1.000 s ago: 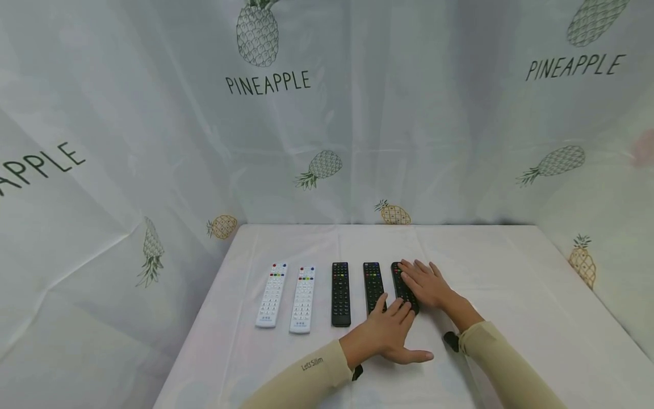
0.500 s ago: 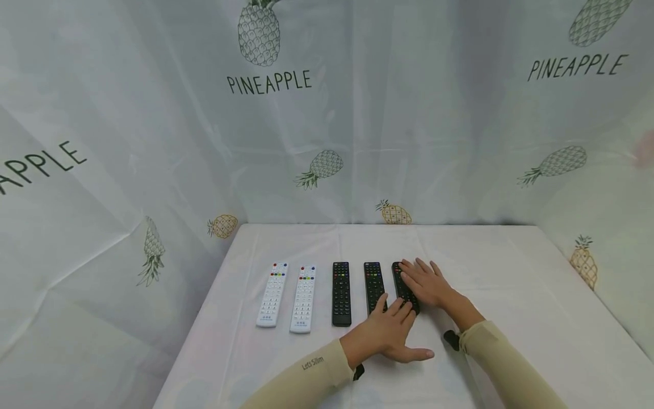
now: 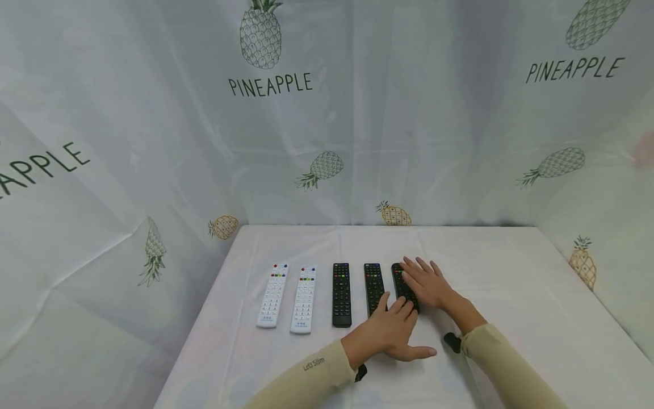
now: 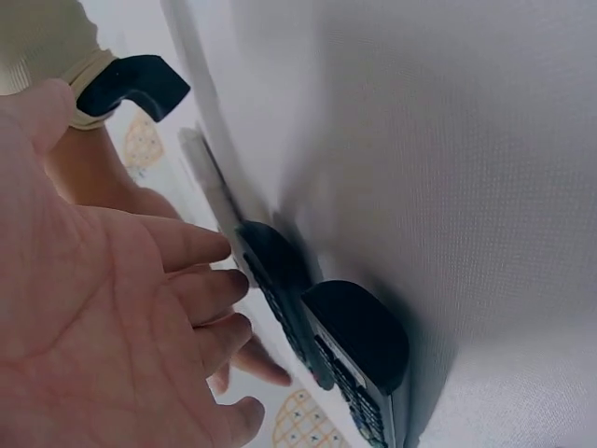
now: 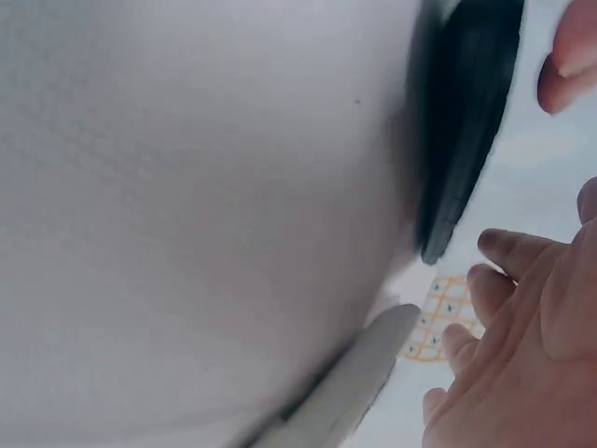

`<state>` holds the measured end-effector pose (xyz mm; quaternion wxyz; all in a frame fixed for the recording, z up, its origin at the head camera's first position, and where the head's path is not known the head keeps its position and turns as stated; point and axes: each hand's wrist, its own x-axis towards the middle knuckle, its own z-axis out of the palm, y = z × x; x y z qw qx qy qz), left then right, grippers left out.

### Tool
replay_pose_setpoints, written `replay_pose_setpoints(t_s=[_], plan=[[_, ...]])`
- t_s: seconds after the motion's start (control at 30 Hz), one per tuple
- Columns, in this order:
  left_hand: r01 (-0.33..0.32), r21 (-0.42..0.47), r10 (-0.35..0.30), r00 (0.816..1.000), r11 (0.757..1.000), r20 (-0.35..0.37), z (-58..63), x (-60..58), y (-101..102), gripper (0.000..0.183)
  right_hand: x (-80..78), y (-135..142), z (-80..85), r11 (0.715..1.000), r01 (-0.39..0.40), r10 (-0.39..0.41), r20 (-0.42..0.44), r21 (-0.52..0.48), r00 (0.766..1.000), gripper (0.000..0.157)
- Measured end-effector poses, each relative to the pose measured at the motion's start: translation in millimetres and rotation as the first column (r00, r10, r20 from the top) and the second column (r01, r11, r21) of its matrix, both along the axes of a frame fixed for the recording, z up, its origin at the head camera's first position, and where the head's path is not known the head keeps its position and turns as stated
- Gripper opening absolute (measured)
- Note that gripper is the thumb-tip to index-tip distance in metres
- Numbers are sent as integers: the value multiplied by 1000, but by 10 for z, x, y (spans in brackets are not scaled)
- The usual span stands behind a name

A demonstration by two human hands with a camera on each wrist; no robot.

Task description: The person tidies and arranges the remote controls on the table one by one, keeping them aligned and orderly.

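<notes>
My left hand (image 3: 385,335) hovers palm down, fingers spread, over the lower part of a black remote control (image 3: 373,280). To its right, my right hand (image 3: 430,287) stretches its straight fingers over the rightmost black remote control (image 3: 401,286), partly covering it. Neither hand grips anything. From below, the left wrist view has the left palm (image 4: 103,308) and loosely bent fingers beside two black remotes, apart from the nearer remote (image 4: 359,336). Right of the rightmost black remote, a long pale rounded-end object (image 5: 359,378) lies under the right hand, hidden in the head view.
Further left lie another black remote control (image 3: 341,295) and two white ones, the inner white remote (image 3: 304,301) and the outer white remote (image 3: 272,295). A white cloth covers the table (image 3: 490,250). Behind it hangs a pineapple-print curtain (image 3: 434,113).
Both hands stay over the same remotes; the left hand has shifted very slightly to the right. The remotes have not moved.
</notes>
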<state>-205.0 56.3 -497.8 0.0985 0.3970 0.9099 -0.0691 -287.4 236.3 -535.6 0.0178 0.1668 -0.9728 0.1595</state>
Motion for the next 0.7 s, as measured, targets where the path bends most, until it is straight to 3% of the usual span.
replay_pose_setpoints(t_s=[0.17, 0.37, 0.53, 0.7], plan=[[53, 4, -53, 997, 999, -57, -37, 22, 59, 85, 35, 127, 48, 997, 25, -27, -21, -72, 999, 54], [196, 49, -187, 970, 979, -153, -14, 128, 185, 75, 98, 378, 118, 990, 28, -29, -3, -139, 1000, 53], [294, 83, -281, 949, 952, -143, 8, 235, 331, 63, 196, 638, 183, 972, 16, -19, -8, -234, 1000, 54], [347, 52, -339, 933, 936, -122, 0, 343, 502, 56, 292, 778, 153, 973, -20, 21, 5, -228, 1000, 49]])
